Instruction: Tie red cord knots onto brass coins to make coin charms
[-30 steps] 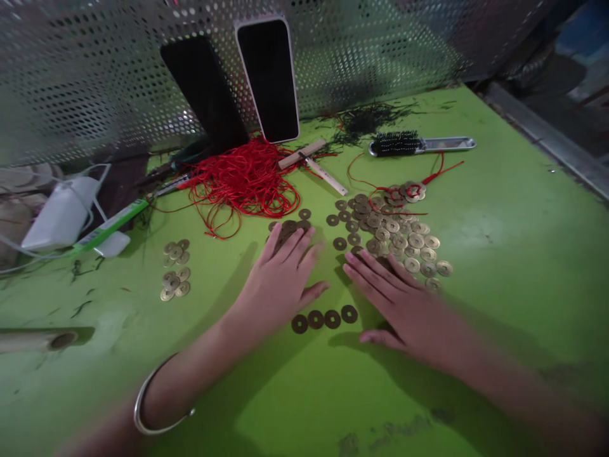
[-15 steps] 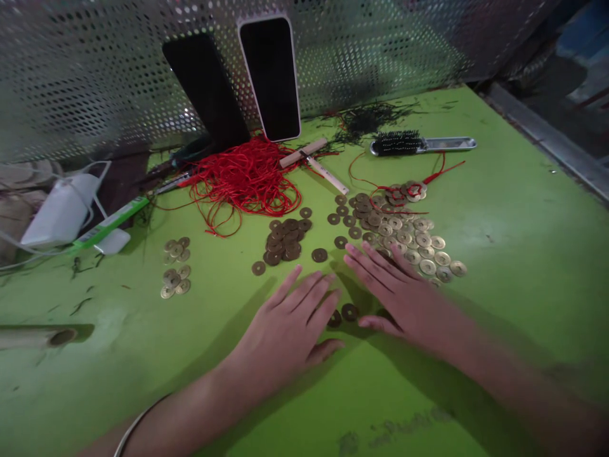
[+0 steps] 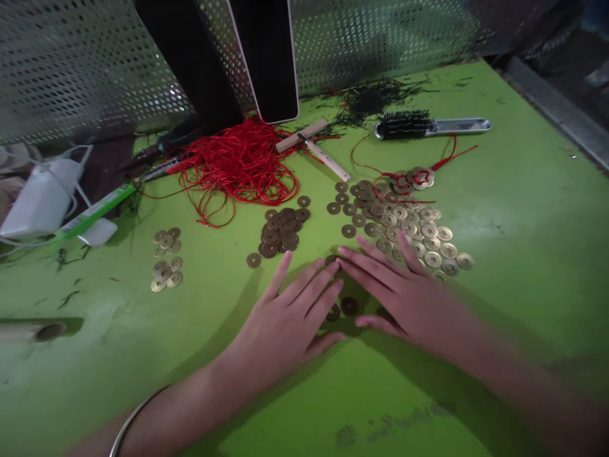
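My left hand [image 3: 290, 311] is spread palm down low over the green table, fingers apart. Opposite it, my right hand [image 3: 399, 285] also has its fingers stretched out, its fingertips close to those of the left. A round holed coin [image 3: 332, 259] shows partly at the meeting fingertips. Between the two hands lies a dark coin [image 3: 349, 306], with another coin [image 3: 333, 312] beside it, partly hidden by the left fingers. Just beyond the left hand is a heap of brown coins [image 3: 280, 233]. Past the right hand spreads a larger pile of brass coins [image 3: 409, 228], partly covered by its fingers.
Two small coin clusters [image 3: 166, 273] lie at the left. Behind are tangled red cord [image 3: 238, 162], a wooden-handled tool [image 3: 328, 160], a hairbrush [image 3: 409, 125] and black scraps [image 3: 380, 98]. Two phones [image 3: 269, 57] lean on the perforated metal wall [image 3: 352, 51]. A tube [image 3: 33, 331] lies left.
The fingertips of both hands have come closer together around a coin that lay uncovered before. The camera view has shifted slightly, so the table's things appear a little higher.
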`<state>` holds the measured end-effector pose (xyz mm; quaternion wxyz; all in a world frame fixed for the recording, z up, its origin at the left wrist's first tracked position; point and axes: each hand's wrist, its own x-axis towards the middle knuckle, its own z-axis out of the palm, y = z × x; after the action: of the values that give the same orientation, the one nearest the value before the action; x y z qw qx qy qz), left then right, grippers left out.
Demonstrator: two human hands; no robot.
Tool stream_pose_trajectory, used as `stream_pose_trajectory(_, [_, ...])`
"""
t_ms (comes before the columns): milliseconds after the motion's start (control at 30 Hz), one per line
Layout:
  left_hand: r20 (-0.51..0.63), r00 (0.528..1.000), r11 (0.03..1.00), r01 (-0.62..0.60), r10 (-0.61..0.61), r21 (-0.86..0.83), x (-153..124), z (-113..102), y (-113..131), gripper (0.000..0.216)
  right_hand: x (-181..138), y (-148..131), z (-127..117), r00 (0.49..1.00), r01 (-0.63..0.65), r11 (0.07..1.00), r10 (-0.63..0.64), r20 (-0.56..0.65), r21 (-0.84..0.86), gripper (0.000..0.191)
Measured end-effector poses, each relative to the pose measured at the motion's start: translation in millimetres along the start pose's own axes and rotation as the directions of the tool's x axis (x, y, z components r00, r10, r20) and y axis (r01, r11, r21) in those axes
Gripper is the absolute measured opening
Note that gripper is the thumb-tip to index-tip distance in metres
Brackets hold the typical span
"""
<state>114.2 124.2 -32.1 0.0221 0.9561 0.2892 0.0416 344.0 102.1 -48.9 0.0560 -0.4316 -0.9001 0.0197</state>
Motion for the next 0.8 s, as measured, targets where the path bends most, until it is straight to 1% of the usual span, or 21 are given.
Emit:
stream_pose_trajectory(200, [-0.024,0.999,0.999,0.029,-0.028,0.042,-1.6,2.5,-4.1,0.053,-4.8,0.0,-5.2,1.000,0.001,1.000,-0.001,-0.006,-0.013,0.071])
stream_pose_trajectory(367, [-0.035,0.999,0.998,0.022,-0.020,0.051,-2.8,0.7,-4.9,0.048,-6.4,1.8,-11.1,1.000,-0.015,1.000,0.014,-0.004,-0.026,0.067])
stream_pose_trajectory(500, [-0.009,1.000,0.999,0.030,-0.030,0.021,-2.1,-0.3,-9.6,0.043,-7.2,2.3,-14.5,0.999,-0.013,1.000,0.012,-0.030,-0.019,0.067])
stream_pose_trajectory(633, [0.023,1.000,1.000,0.017,-0.018,0.025,-0.8,0.5,-14.4,0.046,-7.9,3.8,-17.3,0.997,-0.046,0.999,0.047,-0.061,0.011,0.071])
stream_pose_trajectory(800, [-0.030,0.999,0.999,-0.010,0.011,0.033,0.4,-1.6,-16.3,0.044,-7.8,5.6,-20.5,0.992,-0.079,0.995,0.084,-0.096,0.058,0.071])
